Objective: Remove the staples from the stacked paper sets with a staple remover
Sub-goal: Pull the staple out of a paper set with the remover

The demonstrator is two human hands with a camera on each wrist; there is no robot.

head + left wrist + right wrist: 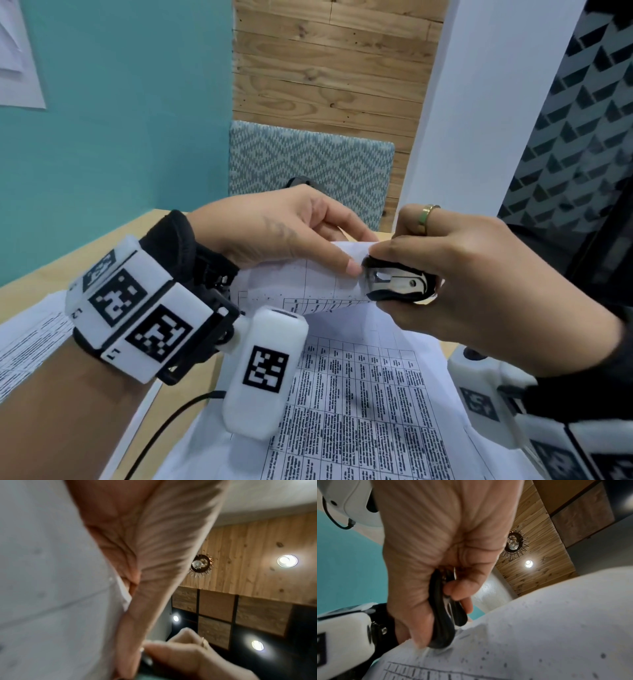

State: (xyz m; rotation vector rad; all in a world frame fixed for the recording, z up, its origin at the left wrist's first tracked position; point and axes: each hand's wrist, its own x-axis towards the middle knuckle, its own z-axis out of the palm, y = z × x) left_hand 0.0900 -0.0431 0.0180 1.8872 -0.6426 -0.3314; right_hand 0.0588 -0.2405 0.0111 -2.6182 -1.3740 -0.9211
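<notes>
Two hands meet at the centre of the head view, over a light wooden tabletop. The left hand curls its fingers and thumb round the lifted corner of a thin white printed paper set, whose matte sheet bends upward in a soft curve and carries faint table lines and speckled print. The right hand, wearing a smooth gold band ring on one finger, squeezes a black plastic staple remover with shiny metal claws; its curved grips are pressed between thumb and fingers, and its tip touches the raised corner just beside the left thumb. In the right wrist view the same tool shows as a glossy, rounded black shell clamped in the fist, nose down on the paper. Whether a staple sits in the claws cannot be told.

Below the hands, in the lower middle of the head view, more white sheets printed with a dense grid of black text lie flat on the table. Another printed sheet lies at the left edge. Blocky white plastic wrist units with black square markers sit on both wrists. A chair back with woven teal-and-white zigzag fabric stands behind the table, against knotty pine planks.
</notes>
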